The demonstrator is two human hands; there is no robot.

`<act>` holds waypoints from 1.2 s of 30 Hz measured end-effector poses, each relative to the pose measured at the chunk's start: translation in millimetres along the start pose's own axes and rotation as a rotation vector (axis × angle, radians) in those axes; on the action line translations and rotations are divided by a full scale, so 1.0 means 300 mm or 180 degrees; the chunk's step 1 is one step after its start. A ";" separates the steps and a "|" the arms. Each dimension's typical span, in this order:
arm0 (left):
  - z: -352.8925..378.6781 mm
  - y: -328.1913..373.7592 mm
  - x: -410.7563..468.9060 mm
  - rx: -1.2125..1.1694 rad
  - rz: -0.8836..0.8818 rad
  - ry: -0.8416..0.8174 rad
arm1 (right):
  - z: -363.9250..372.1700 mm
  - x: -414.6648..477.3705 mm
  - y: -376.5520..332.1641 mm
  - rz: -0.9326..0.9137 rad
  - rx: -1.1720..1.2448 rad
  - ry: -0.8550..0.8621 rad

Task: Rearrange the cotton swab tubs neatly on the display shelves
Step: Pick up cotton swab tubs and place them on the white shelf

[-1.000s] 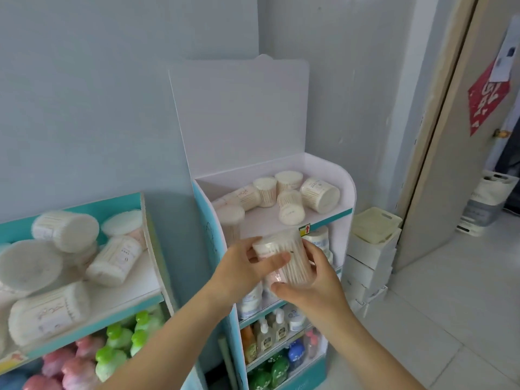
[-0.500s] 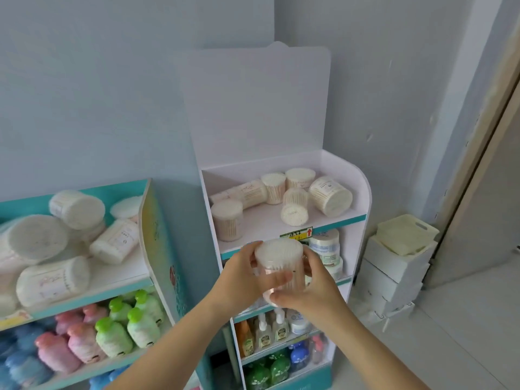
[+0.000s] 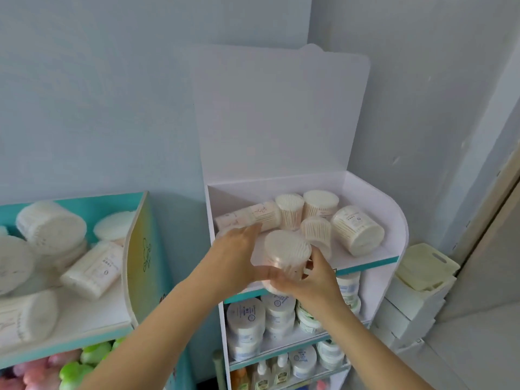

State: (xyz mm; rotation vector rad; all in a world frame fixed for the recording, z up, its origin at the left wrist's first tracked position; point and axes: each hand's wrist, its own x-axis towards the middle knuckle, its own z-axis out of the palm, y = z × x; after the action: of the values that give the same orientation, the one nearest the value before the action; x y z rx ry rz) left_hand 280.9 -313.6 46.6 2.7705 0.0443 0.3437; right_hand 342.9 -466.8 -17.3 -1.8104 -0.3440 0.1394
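I hold a clear round cotton swab tub [image 3: 287, 254] upright with both hands at the front edge of the white display's top shelf [image 3: 363, 257]. My left hand [image 3: 233, 257] wraps its left side, fingers stretched over the shelf. My right hand [image 3: 309, 280] grips its lower right side. Behind it several swab tubs sit loosely: two upright at the back [image 3: 289, 209], one lying on its side at the left [image 3: 253, 215], one tipped over at the right [image 3: 357, 229]. Part of a tub behind my left hand is hidden.
A teal shelf unit [image 3: 138, 249] on the left holds several more swab tubs lying in disorder [image 3: 50, 223]. Below the white top shelf are round cream jars [image 3: 247, 319] and small bottles [image 3: 278, 370]. Stacked white boxes [image 3: 416, 299] stand on the floor at the right, by a door frame.
Both hands have raised the tub from below the top shelf up to its front edge. My view has moved closer and tilted up toward the white display.
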 end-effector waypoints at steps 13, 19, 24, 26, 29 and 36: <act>0.004 -0.168 0.232 0.1956 0.0214 -0.0542 | 0.064 0.201 0.084 -0.0009 -0.0537 -0.0062; 0.017 -0.169 0.237 0.2175 0.0060 -0.0714 | 0.073 0.238 0.096 -0.0083 -0.0677 -0.0360; 0.018 -0.138 0.222 0.2182 -0.0063 -0.0878 | 0.042 0.251 0.072 -0.0281 -0.0679 -0.0611; 0.016 -0.123 0.221 0.2173 -0.0130 -0.0922 | 0.023 0.244 0.063 -0.0375 -0.0702 -0.0724; 0.019 -0.095 0.223 0.2042 -0.0268 -0.0914 | -0.036 0.231 0.036 -0.0541 -0.0849 -0.0970; 0.052 0.028 0.234 0.1600 -0.0331 -0.0528 | -0.252 0.301 -0.013 -0.0891 -0.1314 -0.0715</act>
State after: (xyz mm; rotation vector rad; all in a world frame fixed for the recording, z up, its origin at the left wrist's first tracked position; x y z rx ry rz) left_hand 352.6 -321.5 51.6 3.2648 0.2665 0.0788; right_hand 448.6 -508.2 14.3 -2.1336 -0.8303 0.0783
